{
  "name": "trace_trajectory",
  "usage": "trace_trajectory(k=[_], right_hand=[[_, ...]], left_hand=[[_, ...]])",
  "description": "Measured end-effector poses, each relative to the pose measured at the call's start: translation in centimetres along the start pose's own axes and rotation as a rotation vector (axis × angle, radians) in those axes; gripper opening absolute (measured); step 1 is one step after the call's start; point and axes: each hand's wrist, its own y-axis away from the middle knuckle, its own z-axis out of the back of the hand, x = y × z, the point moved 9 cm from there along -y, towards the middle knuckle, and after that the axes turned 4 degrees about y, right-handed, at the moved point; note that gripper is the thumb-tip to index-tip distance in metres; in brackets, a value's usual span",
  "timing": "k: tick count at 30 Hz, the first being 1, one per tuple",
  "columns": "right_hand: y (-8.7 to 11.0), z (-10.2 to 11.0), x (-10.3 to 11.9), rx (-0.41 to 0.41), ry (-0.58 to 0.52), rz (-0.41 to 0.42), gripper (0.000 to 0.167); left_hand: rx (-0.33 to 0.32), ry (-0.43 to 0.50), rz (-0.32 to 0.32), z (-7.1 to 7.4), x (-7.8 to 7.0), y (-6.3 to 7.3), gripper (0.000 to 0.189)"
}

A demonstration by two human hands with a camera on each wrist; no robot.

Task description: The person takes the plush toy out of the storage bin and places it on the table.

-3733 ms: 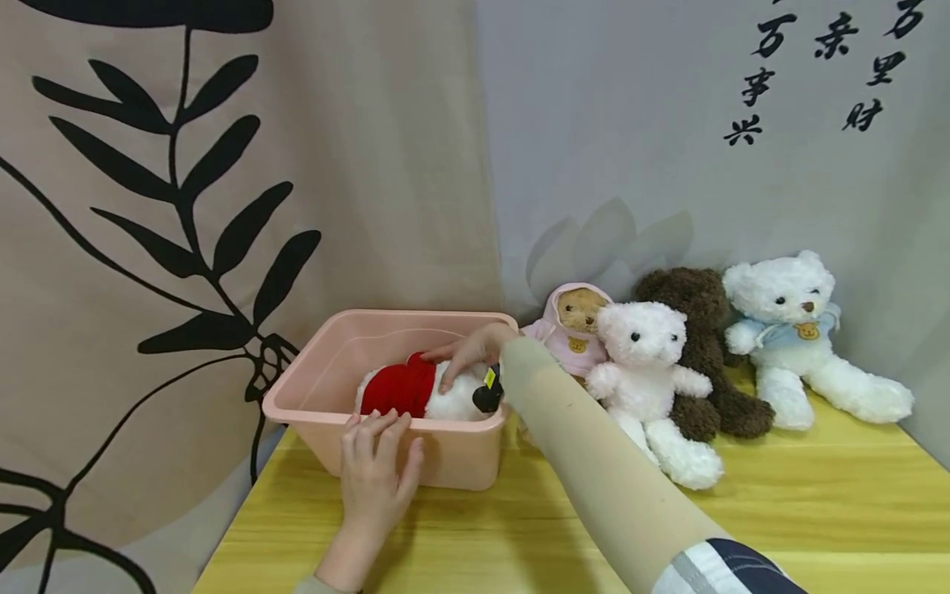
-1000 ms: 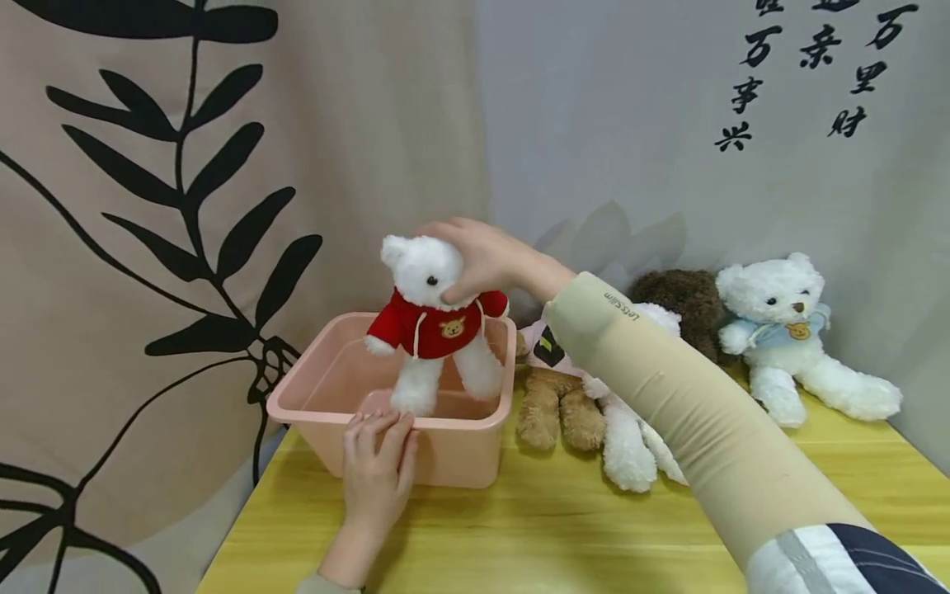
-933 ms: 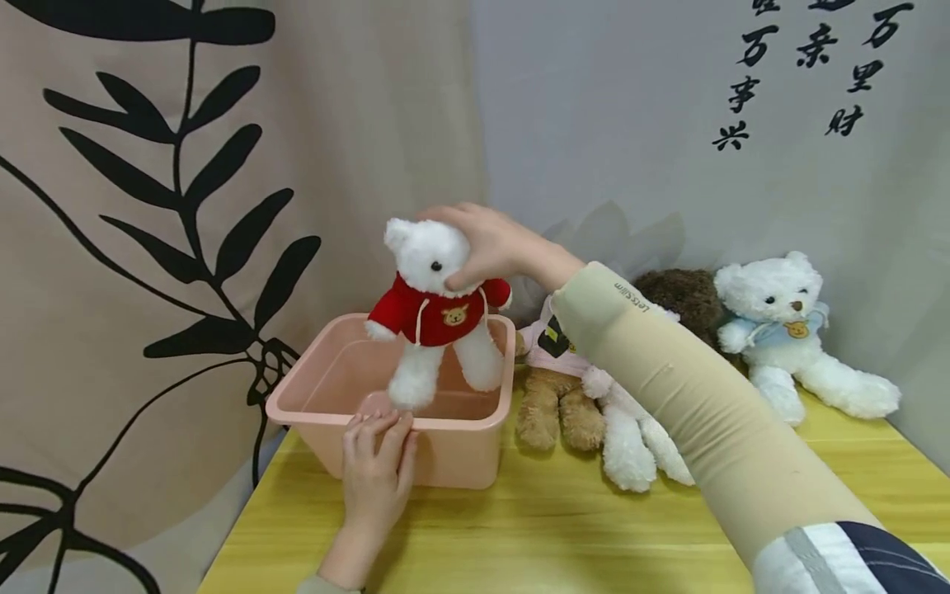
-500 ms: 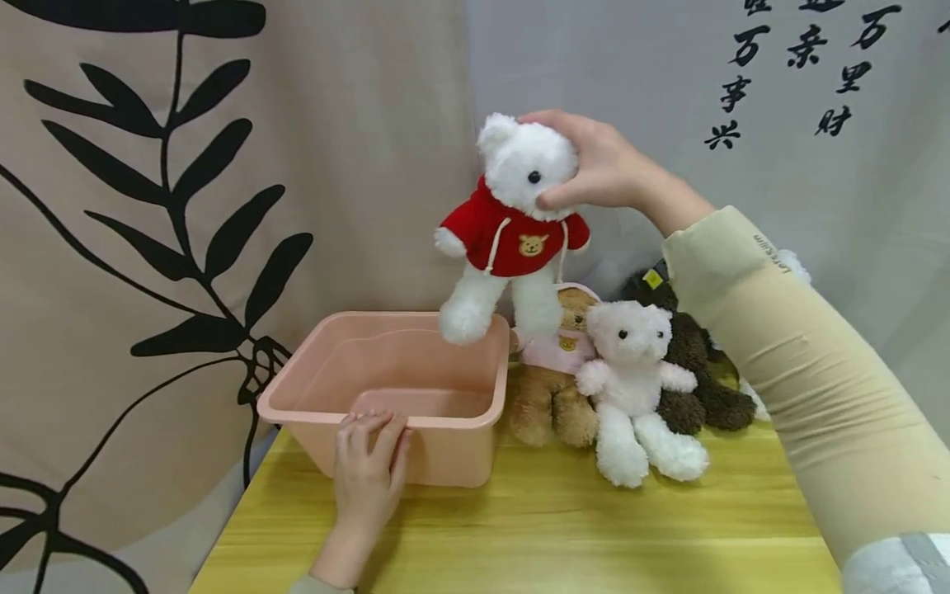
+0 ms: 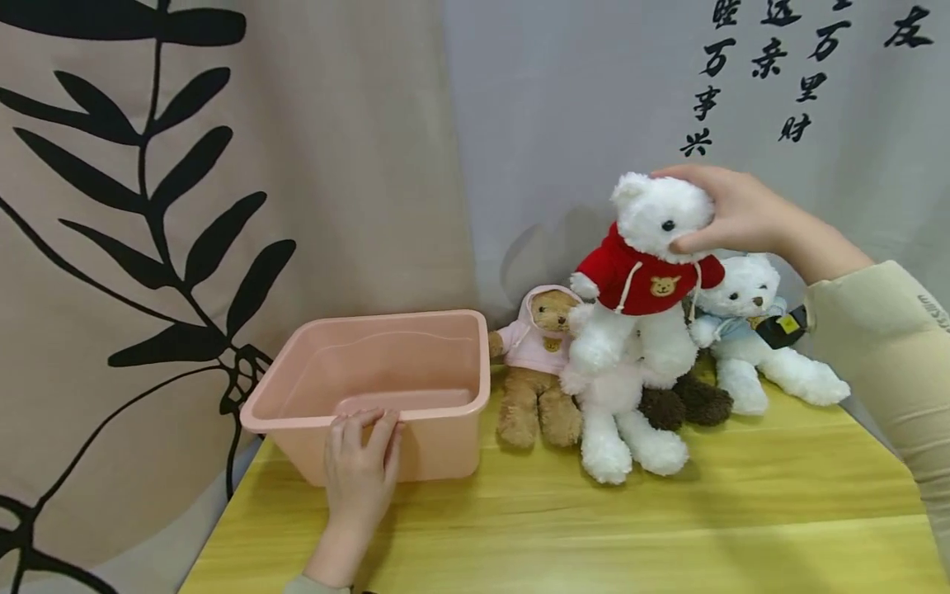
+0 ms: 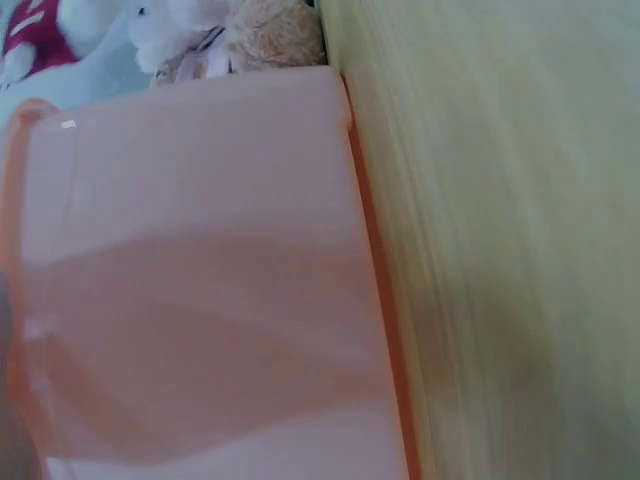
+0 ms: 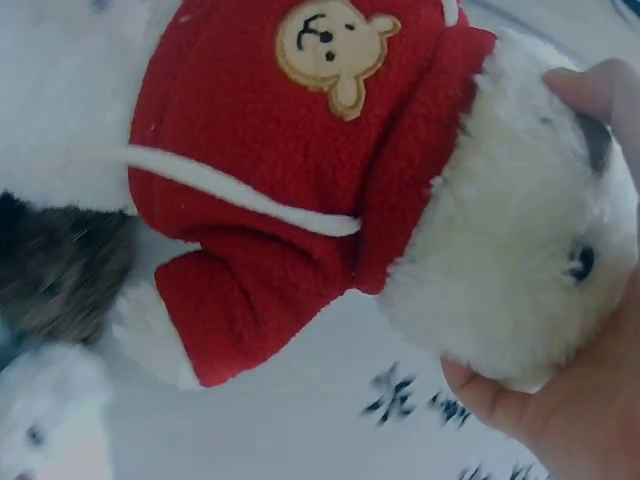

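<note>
Lifted clear of the pink bin (image 5: pixel 445 396), which my left hand (image 5: pixel 359 462) steadies flat-fingered, the red-sweatered bear (image 5: pixel 641 280) hangs by its head from my right hand (image 5: pixel 731 216) above the seated bears (image 5: pixel 616 396) on the bench (image 5: pixel 668 528), so I judge lowering it among them comes next.

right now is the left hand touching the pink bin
Touching. The head view shows the left hand laid flat against the pink bin's near wall, its fingers reaching up to the rim with no gap.

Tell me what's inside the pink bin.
The pink bin shows only bare walls and floor; its near wall hides the front strip of the floor. The left hand rests on that wall.
</note>
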Motion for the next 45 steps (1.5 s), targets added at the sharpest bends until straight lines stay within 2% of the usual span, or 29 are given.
trace_trajectory(k=[5,9,12,16,19,23,30,36,40,45], right_hand=[[2.7,-0.7,-2.8,0.046,0.092,0.003,0.084],[4.7,-2.0,-5.1,0.129,0.096,-0.033,0.08],[6.6,-4.4,-7.1,0.222,0.096,-0.069,0.08],[9.1,-8.8,-9.7,0.327,0.117,-0.082,0.079],[9.8,-11.1,-11.2,0.301,0.11,-0.078,0.075],[9.7,-12.1,-12.3,0.215,0.084,-0.089,0.071],[9.8,-12.2,-12.3,0.219,0.07,-0.11,0.073],[10.6,-10.8,-11.7,0.152,-0.046,-0.109,0.075],[10.5,-11.9,-11.7,0.154,-0.082,-0.09,0.079],[10.4,-12.9,-11.7,0.155,-0.072,-0.055,0.081]], left_hand=[[-0.005,0.006,0.026,-0.4,0.1,-0.1,0.028],[-0.022,0.018,0.033,-0.3,0.0,-0.1,0.027],[-0.024,0.026,0.033,-0.4,-0.2,-0.2,0.028],[-0.016,0.036,0.037,-0.5,-0.3,-0.3,0.029],[-0.006,0.035,0.041,-0.6,-0.2,-0.2,0.03],[-0.001,0.03,0.041,-0.8,-0.1,0.0,0.031],[-0.03,0.035,0.024,-0.8,0.0,0.2,0.03],[-0.044,0.024,0.011,-0.5,-0.1,0.2,0.031],[-0.036,0.017,0.008,-0.5,-0.2,0.1,0.031],[-0.034,0.015,0.002,-0.7,-0.4,-0.1,0.03]])
